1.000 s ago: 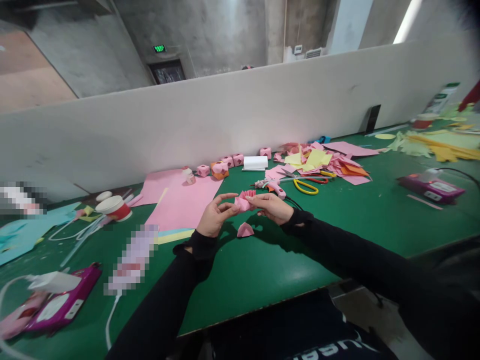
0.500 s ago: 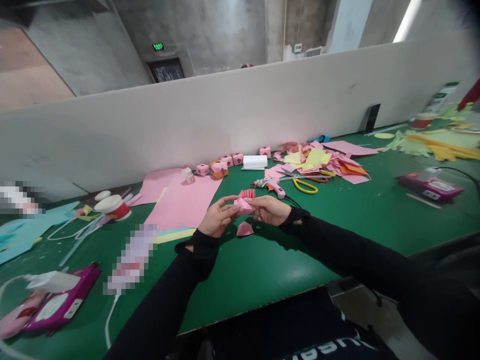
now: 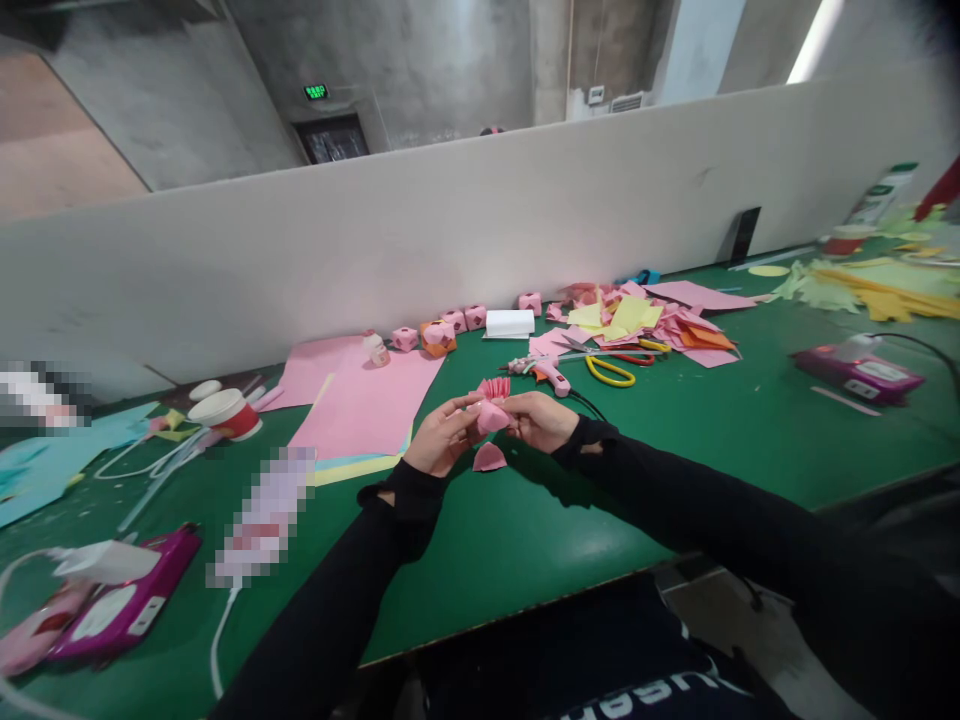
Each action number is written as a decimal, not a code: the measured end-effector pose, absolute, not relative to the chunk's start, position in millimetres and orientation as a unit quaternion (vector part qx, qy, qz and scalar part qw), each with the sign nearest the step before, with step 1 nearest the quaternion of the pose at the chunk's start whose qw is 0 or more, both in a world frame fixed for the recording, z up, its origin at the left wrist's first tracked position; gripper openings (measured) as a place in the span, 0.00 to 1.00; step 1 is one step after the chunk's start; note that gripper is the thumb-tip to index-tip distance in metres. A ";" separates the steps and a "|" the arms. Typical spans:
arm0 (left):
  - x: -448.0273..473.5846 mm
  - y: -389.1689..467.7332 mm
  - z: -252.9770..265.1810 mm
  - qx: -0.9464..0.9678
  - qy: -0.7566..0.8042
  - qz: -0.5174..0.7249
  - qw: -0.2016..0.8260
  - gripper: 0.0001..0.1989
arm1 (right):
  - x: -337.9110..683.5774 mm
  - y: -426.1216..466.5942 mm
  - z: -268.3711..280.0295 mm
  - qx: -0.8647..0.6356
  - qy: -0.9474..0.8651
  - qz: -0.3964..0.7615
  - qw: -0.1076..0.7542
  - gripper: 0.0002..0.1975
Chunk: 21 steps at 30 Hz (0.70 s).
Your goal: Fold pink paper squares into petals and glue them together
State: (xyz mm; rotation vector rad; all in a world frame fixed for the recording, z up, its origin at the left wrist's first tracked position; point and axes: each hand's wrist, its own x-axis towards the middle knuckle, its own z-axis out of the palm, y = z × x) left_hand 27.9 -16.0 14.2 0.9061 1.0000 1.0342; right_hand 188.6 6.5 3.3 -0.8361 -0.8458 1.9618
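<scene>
Setting: green surface (image 3: pixel 525 530) backed by a low grey partition (image 3: pixel 450 220), with bare concrete walls beyond.
Left hand (image 3: pixel 441 447): raised just above the surface, fingers curled; its grip is closed on the left side of a small pink fold (image 3: pixel 491 415).
Right hand (image 3: pixel 541 420): facing the left hand, its grip pinched together on the right side of the same pink fold.
Pink fold: held between both hands, clear of the surface, near the middle of the view.
Pink scrap (image 3: pixel 489 458): lying flat on the surface directly below the hands, touching neither.
Pleated fan (image 3: pixel 495 387): pink, just behind the hands.
Pink sheet (image 3: pixel 367 400): large, spread flat to the left of the hands, with a yellow strip (image 3: pixel 352 468) showing along its near edge.
Glue gun (image 3: pixel 551 375): behind the right hand, nozzle pointing left.
Scissors (image 3: pixel 615 368): yellow-handled, just right of the glue gun.
Paper pile (image 3: pixel 645 325): pink, yellow and orange offcuts at the far right of centre.
Paper cubes (image 3: pixel 450 330): a row along the partition.
Cup (image 3: pixel 229 415): red and white, at left.
</scene>
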 end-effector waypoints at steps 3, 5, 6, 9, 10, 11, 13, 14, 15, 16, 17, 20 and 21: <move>28.5 -15.4 13.3 0.390 0.432 0.465 0.667 0.19 | 189.0 6.9 2.8 -0.336 -0.329 0.786 0.402 0.05; 28.4 -15.3 13.3 0.387 0.430 0.466 0.670 0.19 | 189.1 7.5 2.1 -0.341 -0.321 0.790 0.394 0.05; 28.1 -15.3 13.5 0.386 0.433 0.464 0.669 0.19 | 189.2 7.7 1.8 -0.344 -0.317 0.792 0.391 0.05; 27.2 -15.7 13.8 0.393 0.446 0.452 0.665 0.18 | 188.9 8.1 1.1 -0.349 -0.313 0.795 0.385 0.06; 26.9 -15.7 13.8 0.396 0.449 0.446 0.665 0.19 | 188.8 8.1 0.8 -0.349 -0.316 0.794 0.385 0.07; 26.5 -15.7 13.8 0.400 0.451 0.440 0.666 0.19 | 188.6 8.1 0.4 -0.349 -0.325 0.789 0.387 0.08; 25.2 -15.1 13.5 0.404 0.454 0.434 0.665 0.20 | 188.1 7.7 -1.3 -0.352 -0.351 0.772 0.396 0.09; 24.4 -14.4 13.3 0.404 0.455 0.435 0.663 0.20 | 187.7 7.4 -2.5 -0.353 -0.366 0.762 0.401 0.08; 23.3 -13.6 13.2 0.405 0.457 0.438 0.659 0.21 | 187.3 7.1 -3.9 -0.356 -0.377 0.753 0.405 0.08; 22.1 -12.6 13.0 0.408 0.460 0.441 0.654 0.21 | 186.8 6.8 -5.5 -0.359 -0.386 0.747 0.404 0.07; 20.8 -11.6 12.8 0.412 0.464 0.443 0.647 0.22 | 186.3 6.6 -7.1 -0.361 -0.393 0.745 0.401 0.07; 17.2 -9.1 11.9 0.431 0.473 0.445 0.626 0.25 | 185.6 7.8 -11.5 -0.372 -0.431 0.722 0.393 0.08; 16.4 -8.6 11.4 0.443 0.473 0.446 0.618 0.26 | 186.2 9.3 -12.6 -0.380 -0.453 0.704 0.394 0.09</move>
